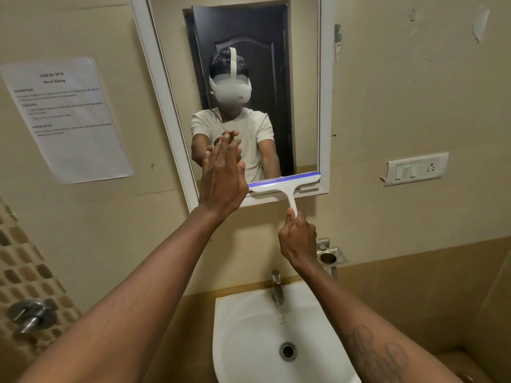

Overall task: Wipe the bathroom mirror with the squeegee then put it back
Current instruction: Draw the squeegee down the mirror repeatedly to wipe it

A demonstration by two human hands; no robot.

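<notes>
Looking down from a head-worn camera at a bathroom wall with a white-framed mirror [243,87] above a white sink [249,335]. A printed sheet of paper [69,120] is taped to the wall left of the mirror. Its heading reads "Mirror Wiping" under a line beginning "TASK ID"; the smaller text below is too blurred to read.

The left hand [221,178] is raised flat with fingers straight and close together, palm toward the lower left part of the glass. It holds nothing. Whether the palm actually touches the glass cannot be told, though its reflection meets it closely.

The right hand [297,239] is curled in a fist around the bottom of the handle of a white squeegee [287,186], thumb lying up along the handle. The squeegee stands upright, with its wide head and purple-blue rubber blade lying across the bottom edge of the glass, reaching to the lower right corner of the frame. The left end of the blade is hidden behind the left hand.

The mirror shows the person in a white T-shirt wearing a white headset, with a dark door behind. A steel tap [277,286] sits at the back of the sink, a metal cup holder [330,255] is fixed to the wall just right of the right hand, and a white switch plate [414,170] is further right.
</notes>
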